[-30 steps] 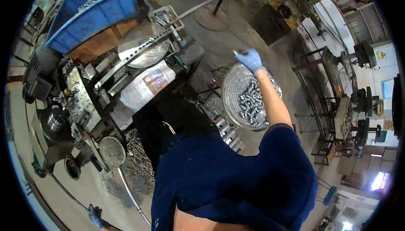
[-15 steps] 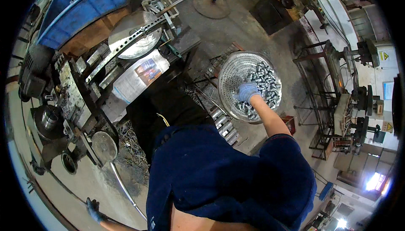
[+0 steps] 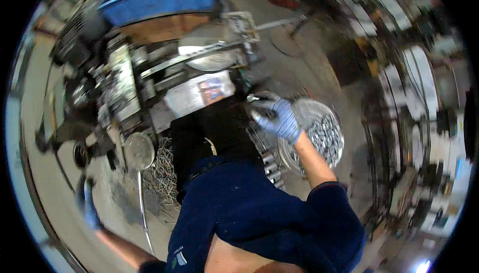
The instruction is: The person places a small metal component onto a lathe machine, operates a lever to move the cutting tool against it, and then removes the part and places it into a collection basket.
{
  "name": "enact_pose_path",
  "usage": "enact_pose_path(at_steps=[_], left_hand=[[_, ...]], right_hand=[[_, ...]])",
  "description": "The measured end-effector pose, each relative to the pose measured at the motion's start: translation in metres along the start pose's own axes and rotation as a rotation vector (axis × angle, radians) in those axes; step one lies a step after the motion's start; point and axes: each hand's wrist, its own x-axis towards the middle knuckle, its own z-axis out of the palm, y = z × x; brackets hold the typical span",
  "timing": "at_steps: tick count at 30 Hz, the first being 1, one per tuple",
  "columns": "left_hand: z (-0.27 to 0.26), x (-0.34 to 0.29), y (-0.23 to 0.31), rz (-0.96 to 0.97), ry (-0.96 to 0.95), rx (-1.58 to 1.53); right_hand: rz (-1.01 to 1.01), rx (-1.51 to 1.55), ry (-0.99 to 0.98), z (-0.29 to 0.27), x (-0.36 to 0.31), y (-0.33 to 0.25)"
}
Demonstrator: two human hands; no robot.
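Note:
My right hand [image 3: 279, 119], in a grey-blue knit glove, is raised beside a round perforated metal basket [image 3: 335, 115]. A small shiny metal part [image 3: 253, 97] shows at its fingertips, blurred, and the thumb is bent toward it. Many like metal parts [image 3: 323, 136] lie heaped in the basket. At the far left, my left hand [image 3: 88, 205], gloved too and smeared by motion, is held out over the floor with its fingers stretched and nothing seen in them. Closest to it is a dark ring-shaped machine part [image 3: 81, 154].
A machine bench with a printed sheet [image 3: 192, 93] and a round metal disc [image 3: 209, 53] stands ahead. Behind it is a blue bin [image 3: 164, 1]. Metal scraps [image 3: 162, 173] lie by a round plate on a rod [image 3: 138, 151]. Racks and machines line the right side.
My right hand has come up out of the basket, moving left, with a small metal part at its fingertips. My left hand has risen and moved forward. The whole view has shifted.

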Motion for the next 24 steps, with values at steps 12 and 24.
enact_pose_path(at_steps=[12, 24], left_hand=[[0.213, 0.004, 0.118, 0.008, -0.666, -1.268], [0.199, 0.012, 0.124, -0.029, -0.398, -1.125]], right_hand=[[-0.672, 0.318, -0.118, 0.087, 0.074, -0.136], [-0.634, 0.141, -0.139, 0.106, 0.082, -0.151]])
